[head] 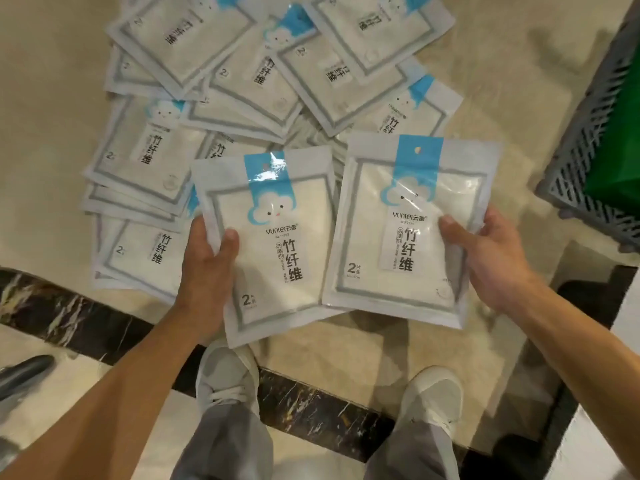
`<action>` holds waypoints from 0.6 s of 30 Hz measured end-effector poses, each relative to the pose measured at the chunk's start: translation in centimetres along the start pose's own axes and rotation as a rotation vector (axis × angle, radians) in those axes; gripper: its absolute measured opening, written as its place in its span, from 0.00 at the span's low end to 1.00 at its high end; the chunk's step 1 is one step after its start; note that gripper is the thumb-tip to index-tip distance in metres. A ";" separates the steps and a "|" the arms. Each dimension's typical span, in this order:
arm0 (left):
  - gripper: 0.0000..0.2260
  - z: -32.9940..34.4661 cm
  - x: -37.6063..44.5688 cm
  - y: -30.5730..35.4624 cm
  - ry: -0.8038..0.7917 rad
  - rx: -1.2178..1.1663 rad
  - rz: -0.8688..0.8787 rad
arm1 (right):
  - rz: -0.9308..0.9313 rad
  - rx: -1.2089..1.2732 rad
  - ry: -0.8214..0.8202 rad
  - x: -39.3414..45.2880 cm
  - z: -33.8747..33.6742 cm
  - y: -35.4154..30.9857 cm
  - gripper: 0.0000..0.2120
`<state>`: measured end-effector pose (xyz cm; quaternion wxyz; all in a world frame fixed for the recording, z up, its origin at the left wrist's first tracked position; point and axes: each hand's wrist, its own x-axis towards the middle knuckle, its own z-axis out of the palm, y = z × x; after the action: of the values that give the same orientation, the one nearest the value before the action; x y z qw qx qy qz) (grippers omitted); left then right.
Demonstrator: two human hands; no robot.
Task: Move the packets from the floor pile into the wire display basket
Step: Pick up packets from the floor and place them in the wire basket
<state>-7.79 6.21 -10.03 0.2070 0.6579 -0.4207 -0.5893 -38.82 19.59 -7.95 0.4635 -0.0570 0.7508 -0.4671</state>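
Left hand [207,258] and right hand [485,258] each pinch a packet [273,251] edge — light, floppy, slick film; grip edges firmly.

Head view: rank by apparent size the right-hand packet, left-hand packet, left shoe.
1. right-hand packet, slightly.
2. left-hand packet; same product, so nearness may explain the gap.
3. left shoe, partly hidden.

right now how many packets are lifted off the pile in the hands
2. One packet is in the left hand; the other packet is in the right hand. The rest lie in the floor pile; more may be hidden behind the held ones.
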 end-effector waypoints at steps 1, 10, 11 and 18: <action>0.11 -1.0 -0.3 1.3 0.014 -0.018 -0.018 | 0.018 0.018 -0.004 -0.8 0.2 -1.7 0.22; 0.24 -12.5 -7.9 17.6 -0.107 -0.198 -0.067 | 0.118 -0.053 -0.125 -10.9 3.1 -20.5 0.12; 0.26 -14.1 -8.9 19.6 -0.100 -0.206 -0.057 | 0.115 -0.059 -0.150 -12.5 3.8 -22.9 0.13; 0.28 -26.2 -17.4 34.4 -0.040 -0.268 0.053 | 0.000 -0.120 -0.288 -24.7 11.9 -40.3 0.11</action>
<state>7.30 -5.00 32.62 0.3004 0.6011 -0.3595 -0.6474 -29.98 2.29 36.72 0.5620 -0.1510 0.7032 -0.4085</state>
